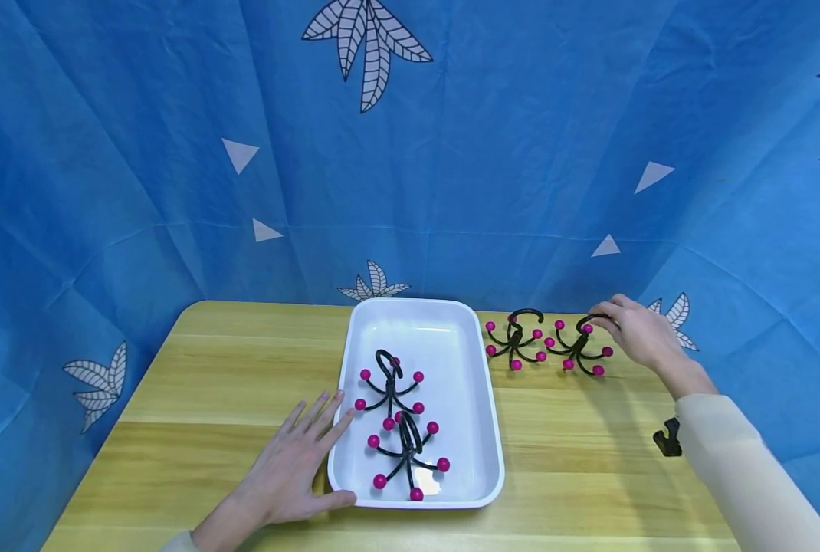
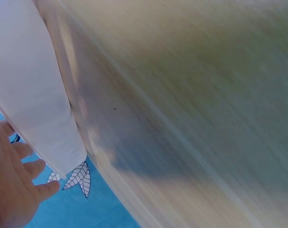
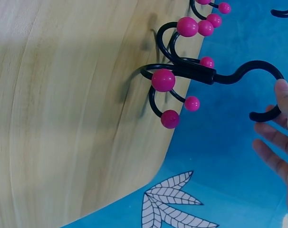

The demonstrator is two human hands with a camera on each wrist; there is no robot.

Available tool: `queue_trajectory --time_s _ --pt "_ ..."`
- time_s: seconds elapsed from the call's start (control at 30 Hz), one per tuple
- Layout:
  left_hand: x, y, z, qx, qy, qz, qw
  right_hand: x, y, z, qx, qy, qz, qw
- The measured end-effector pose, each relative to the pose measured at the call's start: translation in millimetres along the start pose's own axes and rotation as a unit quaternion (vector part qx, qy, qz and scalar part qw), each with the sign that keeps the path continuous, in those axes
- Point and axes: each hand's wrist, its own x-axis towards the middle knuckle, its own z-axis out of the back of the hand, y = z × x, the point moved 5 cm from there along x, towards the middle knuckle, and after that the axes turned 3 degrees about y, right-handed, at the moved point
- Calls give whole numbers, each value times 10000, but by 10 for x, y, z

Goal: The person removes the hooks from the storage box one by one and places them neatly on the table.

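Observation:
My right hand (image 1: 637, 331) pinches the curved top of a black hook hanger (image 1: 578, 349), whose several arms end in pink balls. In the right wrist view, thumb and fingers of that hand (image 3: 284, 128) meet at the bend of the hook, and the hanger (image 3: 194, 71) stands upright close over the table. A second hanger (image 1: 516, 343) stands just left of it. Two more hangers, a rear one (image 1: 391, 387) and a front one (image 1: 408, 454), sit inside the white tray (image 1: 475, 383). My left hand (image 1: 293, 464), fingers spread, lies at the tray's front left rim.
The wooden table (image 1: 244, 360) backs onto a blue cloth (image 1: 451, 153) with leaf and triangle prints. A small black object (image 1: 668, 438) shows beside the right sleeve (image 1: 741, 460). The tray's raised wall (image 2: 34, 85) fills the left of the left wrist view.

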Motion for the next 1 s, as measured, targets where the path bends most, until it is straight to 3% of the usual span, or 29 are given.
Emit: queue_trajectory --time_s 0.4,0.83,1.0 --pt "5 -15 32 35 -185 -71 9998 27 -27 13 238 57 -215 9995" --pt "-10 -17 13 70 -94 -24 9999 -21 -63 -11 367 274 -403 9981" --pt "-13 -12 10 99 -134 -30 9999 -12 7 46 410 150 -476 9979"
